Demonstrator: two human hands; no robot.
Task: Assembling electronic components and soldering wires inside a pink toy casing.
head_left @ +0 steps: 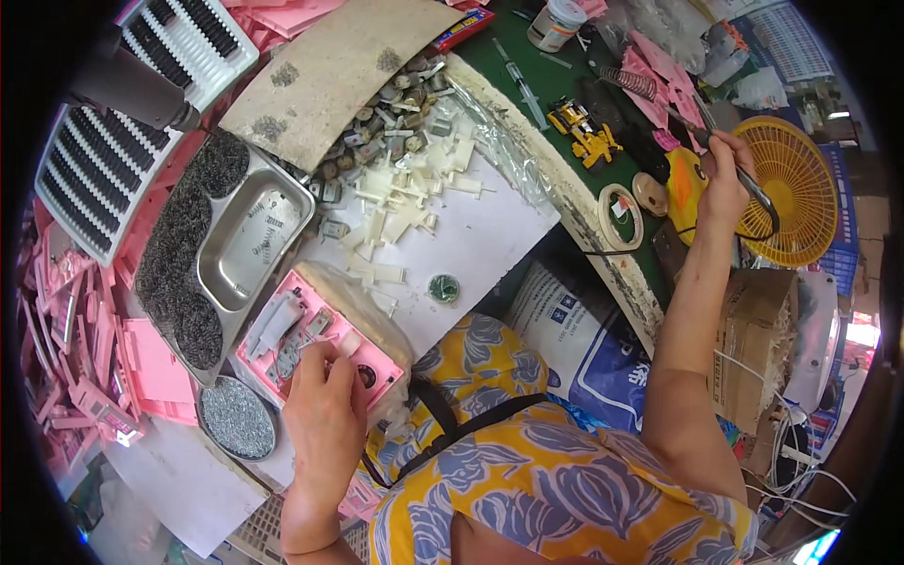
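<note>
My left hand [325, 405] reaches over an open pink plastic casing [384, 350]. Its thumb and fingers are pinched together inside the casing, on something too small to make out. Grey and white parts [275, 323] sit in the casing beside my fingertips. The casing rests on a wrapped, padded block [353, 299]. Out to the right, my right hand [723, 184] is closed round a soldering iron [702, 137], its dark cord looping below the hand. The iron's thin shaft points toward a coiled spring holder [629, 83]. A yellow object [682, 188] lies behind that hand.
White plastic pieces [395, 221] and small metal motors [391, 122] are heaped on white paper. A small round tin [443, 288] sits near. A metal tray [254, 245] of small dark parts and a bowl of screws [237, 419] stand left. A yellow fan guard [796, 193] stands right.
</note>
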